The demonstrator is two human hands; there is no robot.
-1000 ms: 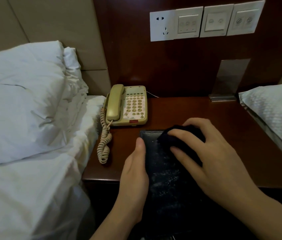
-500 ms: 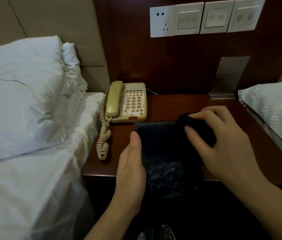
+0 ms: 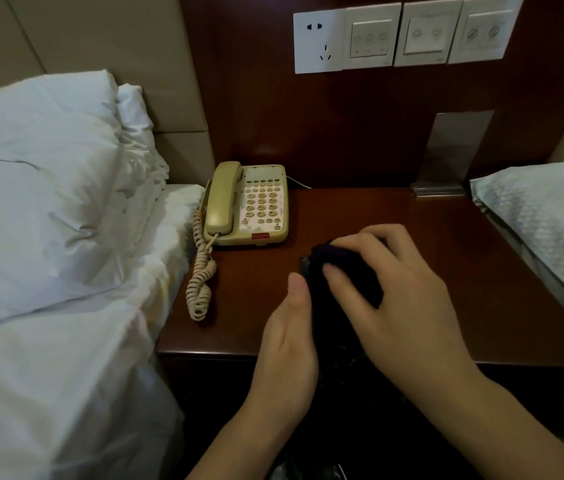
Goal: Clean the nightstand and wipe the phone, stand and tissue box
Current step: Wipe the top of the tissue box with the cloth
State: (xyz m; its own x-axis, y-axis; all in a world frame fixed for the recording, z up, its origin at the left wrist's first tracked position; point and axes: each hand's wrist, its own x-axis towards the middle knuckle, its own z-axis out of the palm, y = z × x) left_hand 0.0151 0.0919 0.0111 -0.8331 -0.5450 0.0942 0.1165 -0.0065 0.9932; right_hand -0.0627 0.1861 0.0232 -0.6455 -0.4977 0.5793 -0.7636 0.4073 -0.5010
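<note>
Nightstand (image 3: 360,216) glossy wood; right hand (image 3: 401,299) presses dark bunched cloth (image 3: 342,271).

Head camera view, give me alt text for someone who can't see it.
A right hand presses a dark cloth onto a dark flat item at the front of a wooden nightstand, while the left hand steadies its left edge. A beige phone sits behind, a metal stand back right.

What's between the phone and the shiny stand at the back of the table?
Nothing: in the head view, only bare brown tabletop lies between the phone and the stand, apart from the phone's thin cord.
</note>
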